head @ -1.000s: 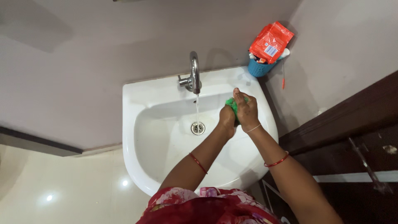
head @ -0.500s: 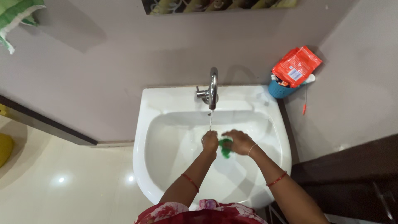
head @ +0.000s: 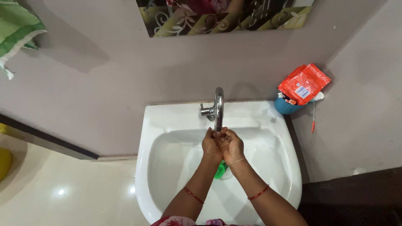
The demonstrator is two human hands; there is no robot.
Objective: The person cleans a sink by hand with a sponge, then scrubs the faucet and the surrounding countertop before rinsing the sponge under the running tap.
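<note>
I see the white sink (head: pixel 167 125) against the wall, its tap (head: pixel 218 106) above my left hand (head: pixel 211 147) and right hand (head: pixel 230 146), pressed together, loosely curled, holding nothing. The green scrubber (head: pixel 220 170) lies in the basin beneath my wrists.

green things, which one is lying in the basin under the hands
The small bright green scrubber lies in the white sink below both wrists; the other, a green towel, hangs on the wall at top left.

Glossy white ceramic basin (head: pixel 159 125), polished metal tap (head: pixel 218 106), shiny red plastic packet (head: pixel 303 83)
</note>
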